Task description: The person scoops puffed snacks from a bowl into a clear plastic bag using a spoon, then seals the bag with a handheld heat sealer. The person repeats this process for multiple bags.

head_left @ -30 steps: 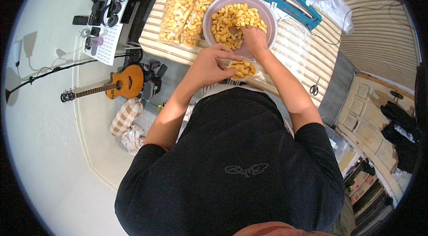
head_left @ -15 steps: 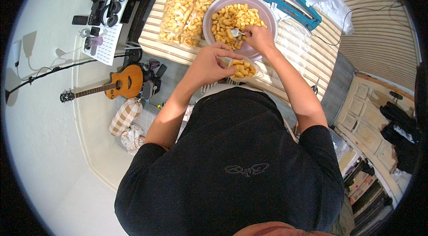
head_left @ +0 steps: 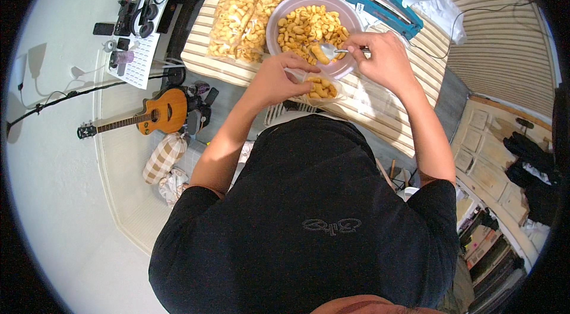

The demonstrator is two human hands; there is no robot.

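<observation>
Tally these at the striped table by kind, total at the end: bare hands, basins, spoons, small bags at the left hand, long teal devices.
Bare hands, left hand and right hand: 2
Basin: 1
Spoon: 1
Small bag at the left hand: 1
Long teal device: 1
Total: 6

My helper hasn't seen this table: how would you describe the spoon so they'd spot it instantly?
On the striped tablecloth, find the large round bowl of curved yellow snacks. Over its near right part, the right hand holds the spoon. Unlike the snacks, it is shiny grey metal.
</observation>
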